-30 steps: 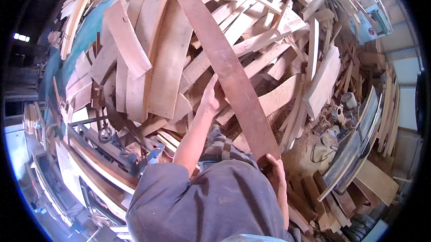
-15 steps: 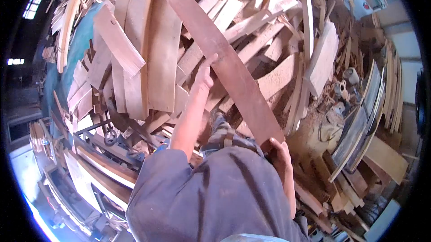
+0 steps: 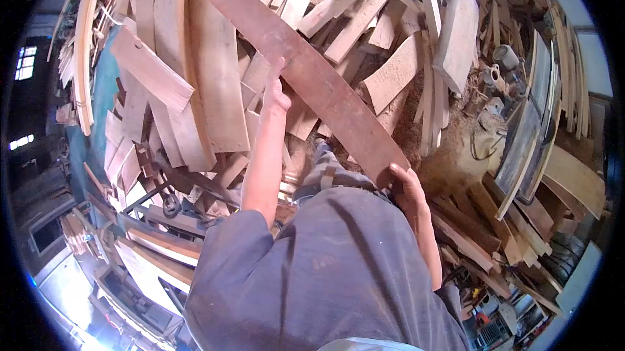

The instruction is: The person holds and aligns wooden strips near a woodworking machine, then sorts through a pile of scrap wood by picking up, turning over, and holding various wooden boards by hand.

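A long reddish-brown board [image 3: 325,87] slants from the upper left down to the right in front of my body. My left hand [image 3: 278,90] supports its left edge near the middle, thumb on the face and the other fingers hidden beneath. At the board's lower right end, my right hand [image 3: 406,188] grips the corner, with the thumb on top. Beneath and beyond the board lies a heap of pale wood pieces, among them a wide plank [image 3: 221,71] to the left and a thick chunk [image 3: 456,38] to the right.
A metal frame with a dark hose [image 3: 530,116] leans at the right. Near it are a pale sack [image 3: 465,155] and a white cup-like object [image 3: 505,56]. Loose boards [image 3: 469,247] lie at the lower right. A small wheel [image 3: 170,205] shows at the left, above stacked boards [image 3: 159,260].
The view has turned, and the heap has shifted left and up in it. The board has tilted flatter, its far end now further left. Both hands keep their hold.
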`<state>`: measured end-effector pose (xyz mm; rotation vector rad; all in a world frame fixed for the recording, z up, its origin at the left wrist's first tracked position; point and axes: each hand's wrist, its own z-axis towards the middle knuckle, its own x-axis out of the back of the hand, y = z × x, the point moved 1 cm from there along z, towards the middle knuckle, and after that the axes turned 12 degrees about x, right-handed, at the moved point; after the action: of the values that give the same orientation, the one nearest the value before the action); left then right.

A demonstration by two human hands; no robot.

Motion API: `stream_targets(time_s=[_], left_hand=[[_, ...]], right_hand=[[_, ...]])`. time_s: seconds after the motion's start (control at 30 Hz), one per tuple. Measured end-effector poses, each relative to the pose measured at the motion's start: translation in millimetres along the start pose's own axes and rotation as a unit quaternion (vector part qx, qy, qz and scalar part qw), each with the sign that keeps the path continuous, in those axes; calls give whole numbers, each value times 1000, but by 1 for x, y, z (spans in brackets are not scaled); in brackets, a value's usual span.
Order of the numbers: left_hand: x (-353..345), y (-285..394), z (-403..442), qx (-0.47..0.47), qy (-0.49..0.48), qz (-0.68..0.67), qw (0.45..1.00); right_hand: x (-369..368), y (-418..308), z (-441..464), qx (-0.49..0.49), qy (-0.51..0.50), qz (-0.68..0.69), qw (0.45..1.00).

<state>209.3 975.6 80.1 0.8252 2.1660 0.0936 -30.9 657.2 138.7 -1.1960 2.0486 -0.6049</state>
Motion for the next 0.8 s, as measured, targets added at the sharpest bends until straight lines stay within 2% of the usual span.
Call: stream_targets(time_s=[0.1, 0.2, 0.33, 0.53, 0.67, 0.77, 0.8], left_hand=[[19, -9, 9, 4, -72, -20, 997], [35, -13, 23, 3, -41, -29, 999], [29, -12, 19, -21, -49, -8, 999], [29, -11, 16, -19, -59, 0, 998], [28, -14, 12, -3, -76, -20, 997], [8, -16, -20, 39, -75, -44, 995], [3, -17, -27, 56, -72, -54, 994]], right_hand=[[6, 5, 4, -9, 16, -7, 1000], [9, 8, 8, 7, 12, -6, 1000], [5, 1, 5, -13, 8, -29, 999], [-1, -6, -2, 36, 2, -71, 997], [-22, -21, -17, 124, 35, -145, 981], [-17, -22, -18, 181, 48, -316, 930], [-17, -20, -19, 215, 54, -323, 920]])
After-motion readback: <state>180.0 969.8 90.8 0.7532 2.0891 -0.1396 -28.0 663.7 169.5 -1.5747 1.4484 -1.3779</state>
